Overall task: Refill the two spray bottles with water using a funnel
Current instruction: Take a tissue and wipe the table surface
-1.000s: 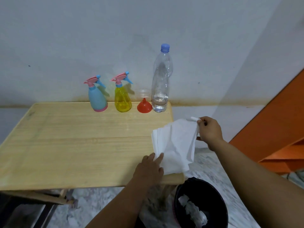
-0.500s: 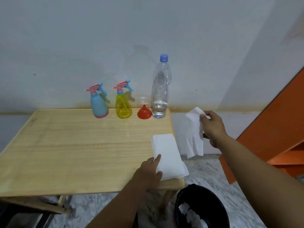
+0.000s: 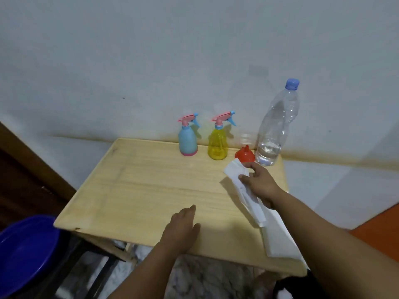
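Wooden table (image 3: 151, 190), two spray bottles (image 3: 187, 141), funnel (image 3: 245, 155), water bottle (image 3: 274, 130), tissues (image 3: 278, 238)

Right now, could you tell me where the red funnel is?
In the head view, the red funnel stands at the table's back right, between the yellow spray bottle and the water bottle.

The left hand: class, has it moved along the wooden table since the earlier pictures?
Yes. The left hand has left the white tissue stack and now lies flat on the bare wooden table, further left along the near edge.
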